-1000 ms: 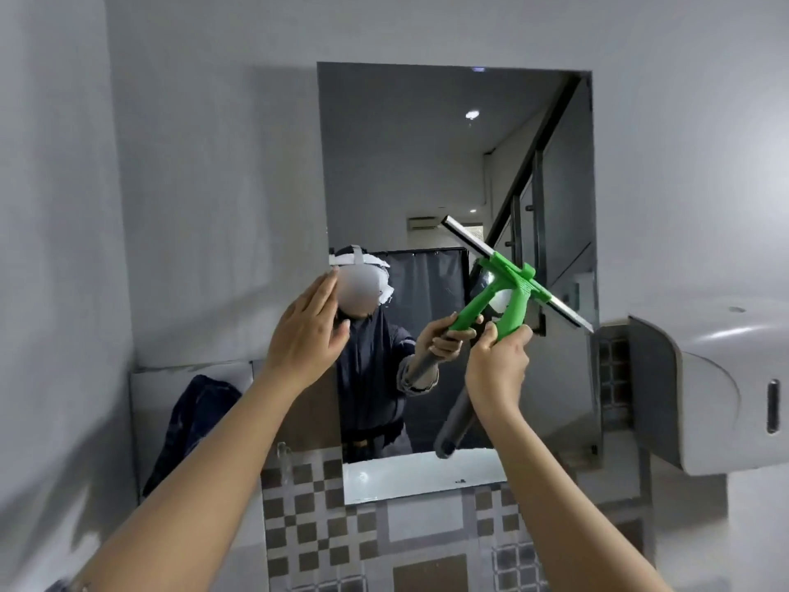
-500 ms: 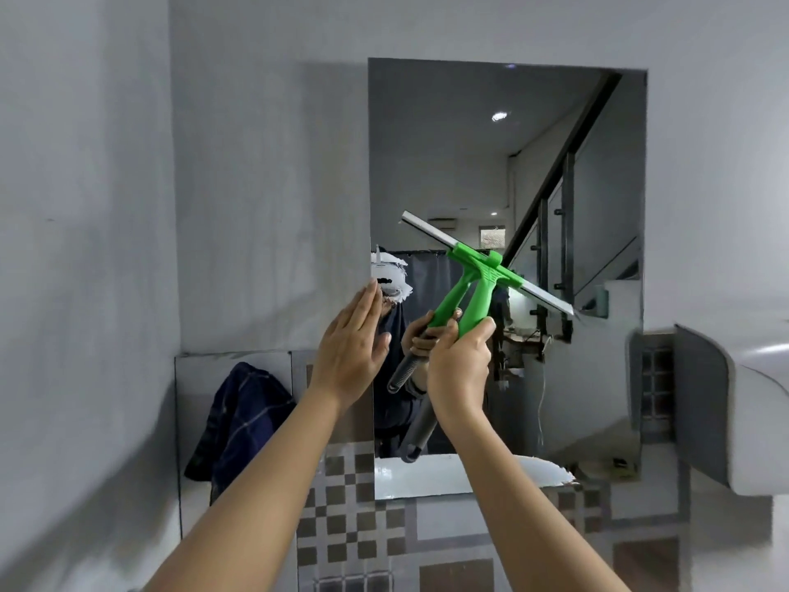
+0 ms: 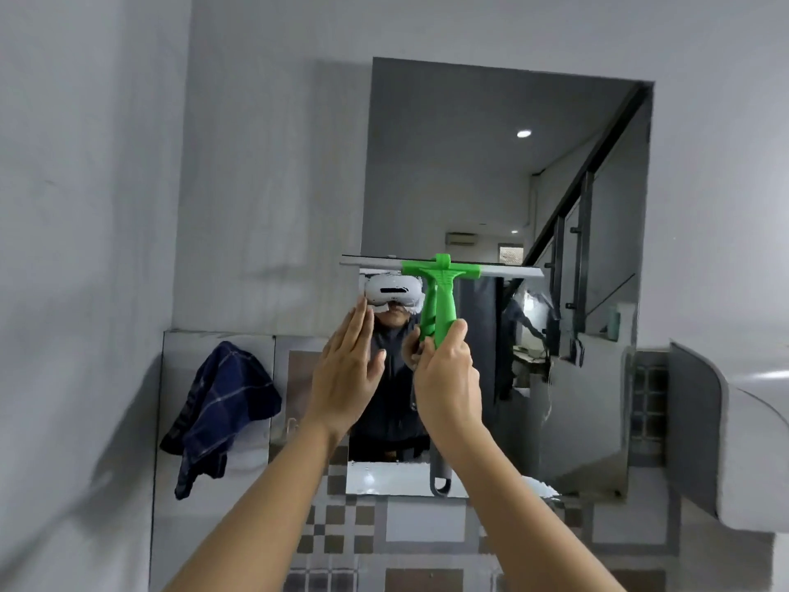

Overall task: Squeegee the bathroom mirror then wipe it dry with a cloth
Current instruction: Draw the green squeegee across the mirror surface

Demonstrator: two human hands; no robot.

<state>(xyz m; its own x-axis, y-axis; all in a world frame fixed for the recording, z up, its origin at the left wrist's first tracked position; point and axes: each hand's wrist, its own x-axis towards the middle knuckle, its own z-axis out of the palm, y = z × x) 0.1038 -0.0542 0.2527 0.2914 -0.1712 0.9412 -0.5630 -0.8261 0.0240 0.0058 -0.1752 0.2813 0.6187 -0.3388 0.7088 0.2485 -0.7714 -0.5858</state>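
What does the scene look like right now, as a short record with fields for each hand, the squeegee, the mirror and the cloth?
right hand: gripping the green squeegee handle
left hand: open, flat, raised at the mirror's left edge
squeegee: blade level, handle pointing down, at mid-height of the mirror
mirror: on the wall, upper half not yet reached
cloth: dark blue plaid, hanging left of the mirror, untouched

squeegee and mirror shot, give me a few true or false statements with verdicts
1. The right hand holds the green squeegee by its handle. True.
2. The squeegee blade lies level. True.
3. The left hand grips a cloth. False: it is open and empty, fingers straight.
4. The dark blue cloth lies right of the mirror. False: it hangs to the left.
5. The blade rests at the mirror's top edge. False: about mid-height.
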